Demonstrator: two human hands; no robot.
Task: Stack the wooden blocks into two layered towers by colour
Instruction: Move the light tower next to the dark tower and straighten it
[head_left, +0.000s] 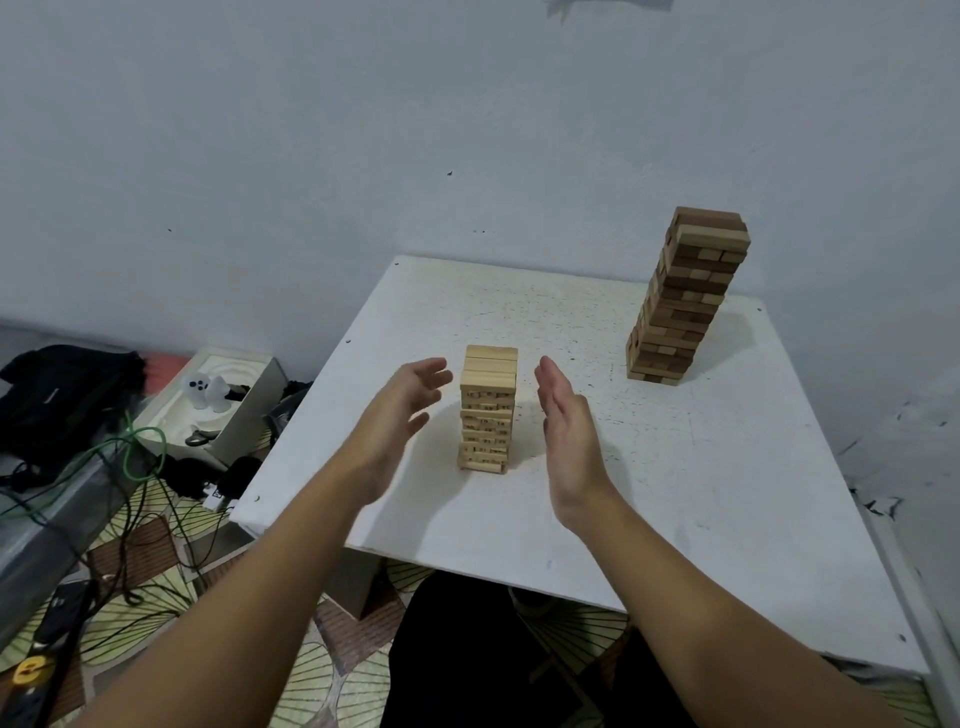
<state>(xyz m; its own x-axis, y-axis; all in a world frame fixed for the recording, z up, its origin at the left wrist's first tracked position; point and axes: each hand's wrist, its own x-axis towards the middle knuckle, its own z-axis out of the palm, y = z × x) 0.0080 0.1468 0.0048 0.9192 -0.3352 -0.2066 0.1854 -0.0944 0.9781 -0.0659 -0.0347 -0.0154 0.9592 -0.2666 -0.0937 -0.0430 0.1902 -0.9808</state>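
Note:
A short tower of pale wooden blocks (487, 410) stands near the middle of the white table (701, 467). A taller tower of brown and tan blocks (683, 299) stands at the table's far right, leaning slightly. My left hand (402, 415) hovers just left of the pale tower, fingers relaxed, not touching it. On the tower's right side, a small gap away, my right hand (569, 431) is held flat with straight fingers. Neither hand holds a block.
The table sits in a corner against grey walls. On the floor to the left lie a white box (218, 410) with small items, a black bag (62, 395), a green cable (140, 452) and dark cables over a patterned mat.

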